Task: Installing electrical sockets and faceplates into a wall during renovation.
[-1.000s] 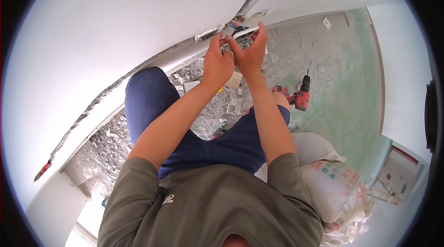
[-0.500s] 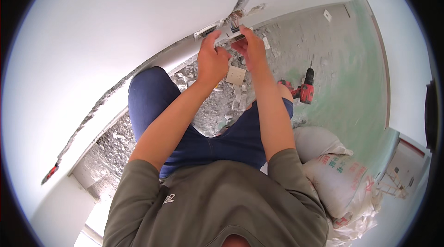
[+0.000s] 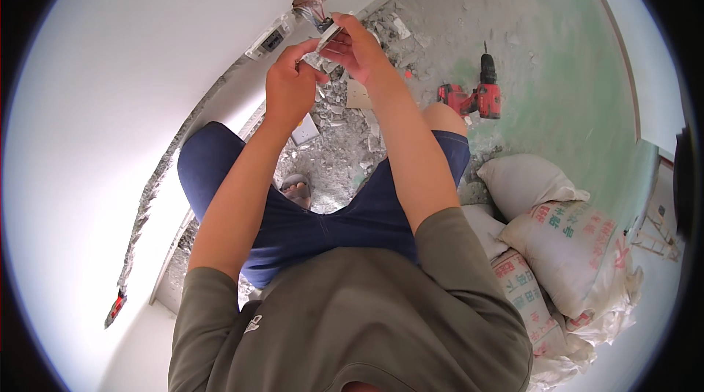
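Observation:
My right hand (image 3: 359,51) grips a white wall socket plate (image 3: 329,37), tilted on edge, thumb and fingers on either side. Behind it, dark terminals and several thin wires (image 3: 314,12) lead into a broken hole in the wall. My left hand (image 3: 288,91) is just left of the plate, its index fingertip at the plate's lower edge and its thumb held apart. Part of that hand's fingers is hidden. A mounted wall box (image 3: 271,41) with a dark opening sits in the wall left of the wires.
Rubble (image 3: 337,150) covers the floor between my knees, with a beige socket plate (image 3: 358,96) and a white socket plate (image 3: 304,130) on it. A red and black cordless drill (image 3: 487,91) stands to the right. Filled sacks (image 3: 565,242) are piled at lower right. A chased groove (image 3: 139,223) runs along the wall.
My view has shifted, so the wall and hands appear further left. The socket plate has turned more upright in my right hand, and my left index finger has come to its edge.

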Available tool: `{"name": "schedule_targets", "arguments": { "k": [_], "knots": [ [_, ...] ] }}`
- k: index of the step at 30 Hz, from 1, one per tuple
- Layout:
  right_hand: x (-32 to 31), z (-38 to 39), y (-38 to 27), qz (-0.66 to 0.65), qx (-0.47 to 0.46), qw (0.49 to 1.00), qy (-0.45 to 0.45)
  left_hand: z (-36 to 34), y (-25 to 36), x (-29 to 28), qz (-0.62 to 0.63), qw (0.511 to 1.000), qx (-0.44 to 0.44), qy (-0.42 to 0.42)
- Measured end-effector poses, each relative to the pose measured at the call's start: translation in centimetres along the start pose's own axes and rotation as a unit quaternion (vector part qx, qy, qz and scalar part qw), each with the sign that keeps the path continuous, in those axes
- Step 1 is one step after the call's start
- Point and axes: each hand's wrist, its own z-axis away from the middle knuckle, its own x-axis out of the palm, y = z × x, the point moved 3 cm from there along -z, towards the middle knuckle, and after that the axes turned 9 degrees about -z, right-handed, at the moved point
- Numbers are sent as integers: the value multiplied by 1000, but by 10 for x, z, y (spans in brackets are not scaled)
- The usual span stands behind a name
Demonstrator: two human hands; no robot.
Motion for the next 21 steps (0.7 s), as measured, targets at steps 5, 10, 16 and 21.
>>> {"name": "schedule_targets", "arguments": {
  "k": [5,10,16,21],
  "knots": [
    [6,9,4,-11,-5,1000,0,2,-3,-3,41,999,-14,0],
    [15,16,-18,156,-39,987,-3,-1,4,6,140,987,-49,68],
    [-59,8,-17,107,4,991,-79,-9,-8,2,160,982,-71,64],
    [-147,-5,45,826,9,559,72,-3,-2,7,128,986,-98,50]
  ]
}}
